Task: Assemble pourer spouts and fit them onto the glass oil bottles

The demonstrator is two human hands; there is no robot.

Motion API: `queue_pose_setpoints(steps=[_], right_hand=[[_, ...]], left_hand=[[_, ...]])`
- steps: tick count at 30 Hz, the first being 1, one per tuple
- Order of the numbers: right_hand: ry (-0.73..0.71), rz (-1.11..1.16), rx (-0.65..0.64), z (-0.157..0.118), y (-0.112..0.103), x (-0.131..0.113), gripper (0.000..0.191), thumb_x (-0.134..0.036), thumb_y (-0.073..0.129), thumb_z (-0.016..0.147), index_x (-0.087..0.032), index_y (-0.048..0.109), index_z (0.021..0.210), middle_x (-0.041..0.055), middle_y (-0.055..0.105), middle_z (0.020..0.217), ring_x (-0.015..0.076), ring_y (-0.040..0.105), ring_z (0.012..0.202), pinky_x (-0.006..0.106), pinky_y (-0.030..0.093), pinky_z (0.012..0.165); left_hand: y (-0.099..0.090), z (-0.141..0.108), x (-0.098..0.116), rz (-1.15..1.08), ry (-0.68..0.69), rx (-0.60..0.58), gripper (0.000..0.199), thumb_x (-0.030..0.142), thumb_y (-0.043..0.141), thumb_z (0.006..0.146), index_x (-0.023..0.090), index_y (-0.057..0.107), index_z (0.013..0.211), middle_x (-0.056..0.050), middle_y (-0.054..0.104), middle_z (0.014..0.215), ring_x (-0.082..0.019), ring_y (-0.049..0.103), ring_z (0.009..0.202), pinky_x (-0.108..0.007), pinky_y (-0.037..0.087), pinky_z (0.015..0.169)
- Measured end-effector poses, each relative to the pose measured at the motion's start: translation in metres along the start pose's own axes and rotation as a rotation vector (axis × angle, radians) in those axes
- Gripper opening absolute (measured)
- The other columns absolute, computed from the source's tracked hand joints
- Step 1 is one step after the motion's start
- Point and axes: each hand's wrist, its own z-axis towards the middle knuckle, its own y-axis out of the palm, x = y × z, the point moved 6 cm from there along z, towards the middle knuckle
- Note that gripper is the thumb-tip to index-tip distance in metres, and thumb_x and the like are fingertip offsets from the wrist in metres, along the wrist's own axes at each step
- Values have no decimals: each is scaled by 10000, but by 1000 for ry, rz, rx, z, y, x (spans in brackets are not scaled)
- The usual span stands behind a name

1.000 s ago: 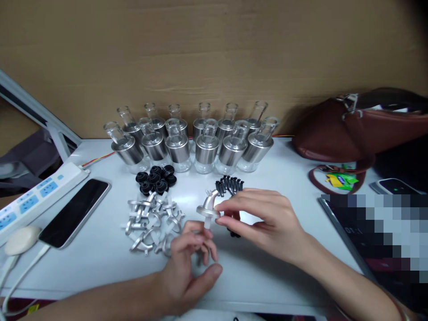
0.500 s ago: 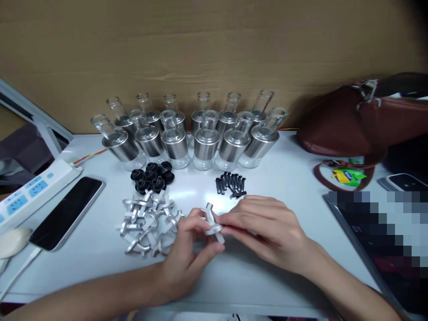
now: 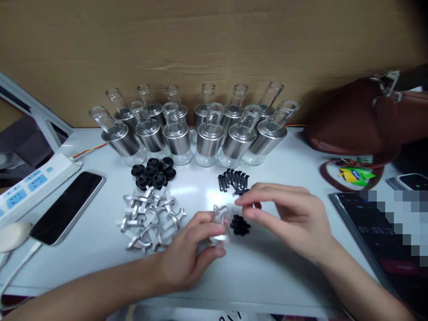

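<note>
In my left hand (image 3: 192, 249) a silvery metal pourer spout (image 3: 220, 216) is pinched between thumb and fingers, smeared by motion. My right hand (image 3: 294, 218) hovers to its right with thumb and index finger apart, and nothing shows between them. Below its fingertips lies a small heap of black caps or plugs (image 3: 240, 225). Just beyond the fingers is a cluster of short black lever-like pieces (image 3: 234, 179), one partly hidden by the index finger. Left of my left hand lies a pile of similar silvery spouts (image 3: 152, 218). Black ribbed stoppers (image 3: 152, 171) are grouped behind that pile.
Two rows of glass bottles (image 3: 210, 140) with steel sleeves stand along the cardboard backing (image 3: 200, 44). A phone (image 3: 68, 207) and power strip (image 3: 36, 187) lie left. At right are a brown bag (image 3: 354, 118), a green-yellow packet (image 3: 357, 175) and a dark tablet-like screen (image 3: 364, 232).
My right hand has come off the spout and moved right, its fingers parting. The spout stays in my left hand, shifted slightly right. The small black heap has come into sight.
</note>
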Motion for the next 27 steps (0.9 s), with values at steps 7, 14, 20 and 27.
queue_pose_setpoints(steps=[7, 14, 20, 27], right_hand=[[233, -220, -417, -6, -4, 43, 136, -194, 607, 855, -210, 738, 820, 10, 728, 759, 142, 663, 694, 248, 503, 639], [216, -231, -465, -11, 14, 49, 133, -175, 622, 862, -196, 728, 783, 14, 705, 729, 144, 627, 695, 252, 466, 643], [222, -235, -482, -10, 17, 49, 129, -151, 632, 857, -191, 723, 776, 6, 705, 726, 140, 625, 691, 248, 457, 640], [182, -296, -461, -11, 25, 51, 130, -164, 625, 864, -188, 720, 780, 13, 698, 720, 140, 621, 664, 262, 455, 648]], left_hand=[[1, -1, 1, 15, -45, -13, 460, 177, 450, 962, 273, 334, 1396, -108, 553, 1140, -127, 547, 769, -239, 545, 689], [-2, -4, -4, -34, -145, -24, 472, 139, 500, 927, 290, 374, 1357, -101, 564, 1082, -170, 557, 860, -271, 553, 685], [-3, -4, -3, -37, -143, -46, 494, 114, 510, 913, 286, 379, 1358, -101, 573, 1091, -170, 566, 843, -273, 557, 677], [-3, -3, -2, -42, -155, -57, 495, 132, 522, 913, 291, 387, 1361, -90, 570, 1037, -165, 571, 808, -264, 553, 649]])
